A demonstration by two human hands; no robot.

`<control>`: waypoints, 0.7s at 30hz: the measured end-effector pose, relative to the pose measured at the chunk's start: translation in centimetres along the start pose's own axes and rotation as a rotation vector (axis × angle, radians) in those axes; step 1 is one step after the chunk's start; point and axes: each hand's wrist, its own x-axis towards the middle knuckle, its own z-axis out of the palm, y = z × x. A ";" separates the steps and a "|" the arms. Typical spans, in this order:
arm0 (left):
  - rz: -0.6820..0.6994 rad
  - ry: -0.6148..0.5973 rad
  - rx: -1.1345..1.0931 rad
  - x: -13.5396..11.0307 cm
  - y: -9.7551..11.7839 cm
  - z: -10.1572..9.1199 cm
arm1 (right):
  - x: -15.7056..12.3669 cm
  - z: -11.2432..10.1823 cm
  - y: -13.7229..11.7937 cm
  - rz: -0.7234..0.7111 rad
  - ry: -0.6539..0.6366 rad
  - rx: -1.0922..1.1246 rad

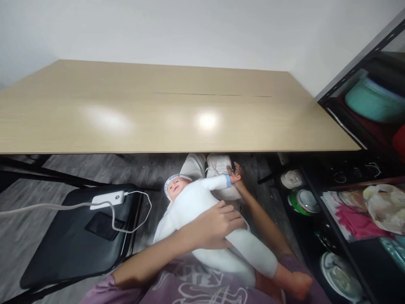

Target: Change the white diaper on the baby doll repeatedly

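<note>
Head view: 1 doll (193,204) in a white suit lies face up on the seated person's lap, in front of the table (177,135); its head, in a printed cap (172,180), points left and its bare feet (299,285) point to the lower right; the slant across the lap seems chosen so that the thighs bear the whole length.

Left hand (218,223): half closed, palm down over the doll's hip, fingers bent across the top of the thigh; it has hold of the doll there, and I judge the grip sits at the middle to stop the body rolling off; the forearm crosses the lower torso and likely adds a second restraint.

Right hand (237,172): reaches along the doll's far side to the small hand beyond the blue cuff (228,181); some fingers show apart, the rest are hidden; whether it grips the doll's hand or only touches it, I cannot tell; the position would suit steadying the outstretched arm.

Surroundings: at left, a white device (107,199) and a dark phone-like slab (103,226) lie on a black chair (68,249); the seat probably serves as a stand within the cable's (149,207) reach; at right, a rack (356,55) holds a green container (373,99), apparently stowed off the work area.
</note>
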 end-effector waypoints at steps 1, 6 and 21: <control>0.000 -0.006 0.003 0.0 0.0 0.0 | 0.4 0.0 -0.3 0.013 0.014 0.019; -0.006 -0.014 0.023 -0.2 0.1 0.0 | 2.4 -0.1 -0.9 0.092 0.070 0.122; 0.049 0.066 0.076 -0.1 0.5 -0.3 | -2.4 -4.2 -9.5 -0.484 -0.646 -0.173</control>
